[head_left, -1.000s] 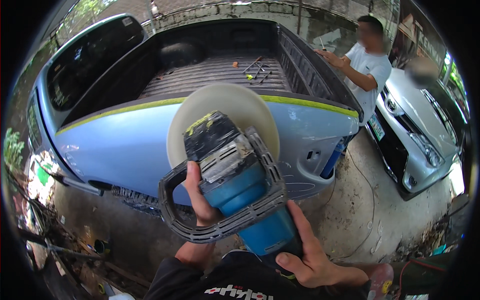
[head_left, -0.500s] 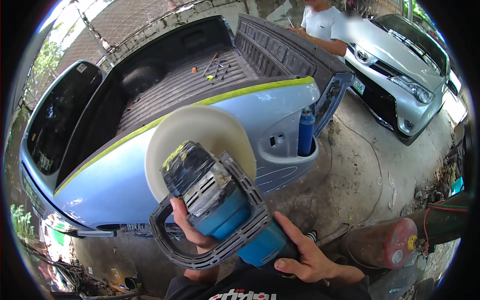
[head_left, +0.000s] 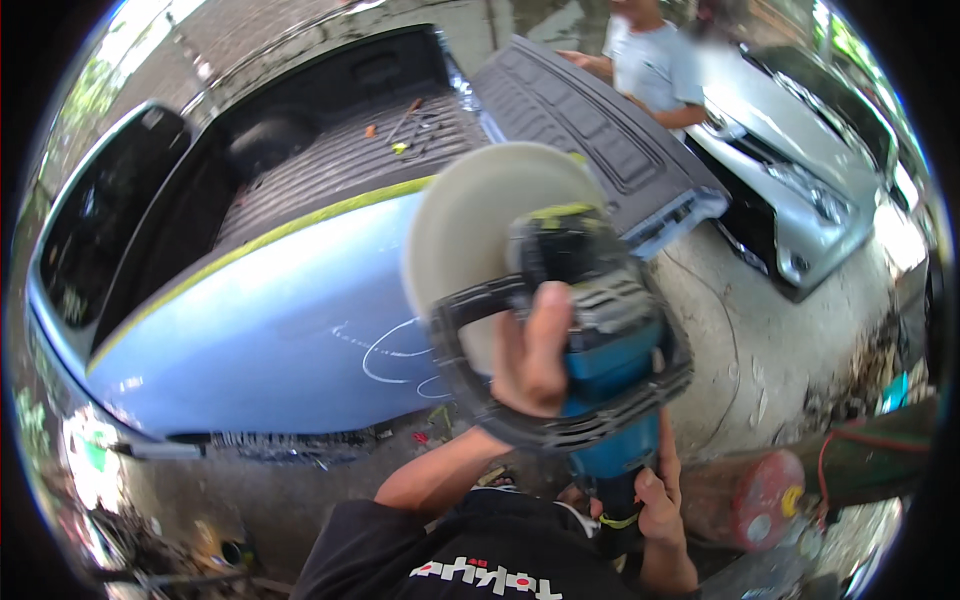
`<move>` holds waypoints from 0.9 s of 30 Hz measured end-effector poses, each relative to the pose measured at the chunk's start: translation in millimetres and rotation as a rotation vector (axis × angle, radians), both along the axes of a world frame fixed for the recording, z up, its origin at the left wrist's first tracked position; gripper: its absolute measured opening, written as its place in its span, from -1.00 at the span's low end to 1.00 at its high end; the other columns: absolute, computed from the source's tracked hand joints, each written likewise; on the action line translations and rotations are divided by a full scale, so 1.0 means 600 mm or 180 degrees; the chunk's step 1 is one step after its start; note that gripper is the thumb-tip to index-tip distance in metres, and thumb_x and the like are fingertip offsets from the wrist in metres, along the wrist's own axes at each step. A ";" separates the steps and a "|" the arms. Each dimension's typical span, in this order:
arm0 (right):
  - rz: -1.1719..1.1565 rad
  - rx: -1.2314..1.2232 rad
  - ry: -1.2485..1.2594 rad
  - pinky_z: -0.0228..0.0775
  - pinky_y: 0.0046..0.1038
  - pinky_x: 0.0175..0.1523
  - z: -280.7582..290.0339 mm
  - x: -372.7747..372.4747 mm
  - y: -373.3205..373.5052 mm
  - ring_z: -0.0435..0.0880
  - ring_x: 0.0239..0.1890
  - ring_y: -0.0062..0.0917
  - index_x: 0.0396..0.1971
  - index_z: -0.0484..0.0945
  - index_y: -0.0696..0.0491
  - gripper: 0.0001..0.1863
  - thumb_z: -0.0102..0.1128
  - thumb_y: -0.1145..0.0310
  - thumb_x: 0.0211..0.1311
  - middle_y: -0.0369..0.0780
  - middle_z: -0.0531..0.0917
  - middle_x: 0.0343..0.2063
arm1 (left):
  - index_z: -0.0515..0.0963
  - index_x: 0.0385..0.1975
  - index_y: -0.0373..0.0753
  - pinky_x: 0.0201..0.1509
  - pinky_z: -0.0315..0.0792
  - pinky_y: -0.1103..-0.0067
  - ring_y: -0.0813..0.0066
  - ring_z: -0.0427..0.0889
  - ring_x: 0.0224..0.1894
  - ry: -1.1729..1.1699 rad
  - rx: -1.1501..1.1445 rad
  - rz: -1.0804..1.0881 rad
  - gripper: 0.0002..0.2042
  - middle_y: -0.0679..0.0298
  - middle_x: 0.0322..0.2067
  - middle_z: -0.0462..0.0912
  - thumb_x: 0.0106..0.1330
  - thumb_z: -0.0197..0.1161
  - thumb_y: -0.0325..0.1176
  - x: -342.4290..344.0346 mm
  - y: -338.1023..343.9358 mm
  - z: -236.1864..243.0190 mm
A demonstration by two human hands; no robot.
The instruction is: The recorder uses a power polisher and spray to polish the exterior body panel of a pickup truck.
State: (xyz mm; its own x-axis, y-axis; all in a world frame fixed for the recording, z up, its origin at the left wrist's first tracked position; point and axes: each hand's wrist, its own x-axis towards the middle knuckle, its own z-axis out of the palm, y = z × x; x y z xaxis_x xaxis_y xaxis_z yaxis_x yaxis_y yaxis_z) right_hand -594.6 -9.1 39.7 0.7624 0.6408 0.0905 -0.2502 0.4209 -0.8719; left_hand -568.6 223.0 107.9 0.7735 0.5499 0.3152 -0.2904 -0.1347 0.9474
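I hold a blue and black power polisher (head_left: 615, 375) with a round off-white pad (head_left: 445, 235). My left hand (head_left: 533, 355) grips it near the front, inside the black loop handle (head_left: 465, 395). Lower down, my right hand (head_left: 658, 505) is closed round the narrow rear end. Beyond the pad lies the light blue side panel (head_left: 250, 330) of a pickup, marked with white curved lines. Yellow-green tape (head_left: 320, 215) runs along its top edge. The pad overlaps the panel's rear end; whether they touch cannot be seen. The panel's rear corner is hidden behind the polisher.
The lowered tailgate (head_left: 610, 135) juts out at the right, with a person in a white shirt (head_left: 650, 70) beside it. A silver car (head_left: 800, 150) stands behind. Several tools lie in the ribbed bed (head_left: 290, 205). A reddish cylinder (head_left: 765, 505) and a cable (head_left: 733, 340) are at right.
The polisher has moved right and up in view, its pad now over the panel's rear end. My right hand has shifted right with it. The tailgate appears lower.
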 end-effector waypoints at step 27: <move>0.0901 -0.0158 -0.2654 0.39 -0.13 0.34 -0.062 -0.184 0.472 0.51 0.26 0.05 0.50 0.01 0.24 0.20 0.61 0.07 0.00 0.17 0.38 0.31 | 0.47 0.23 -0.40 0.13 0.58 0.34 0.18 0.68 0.01 -0.0771 -0.1026 0.1099 -0.35 0.00 0.03 0.67 0.42 0.07 0.11 -0.438 0.262 -0.094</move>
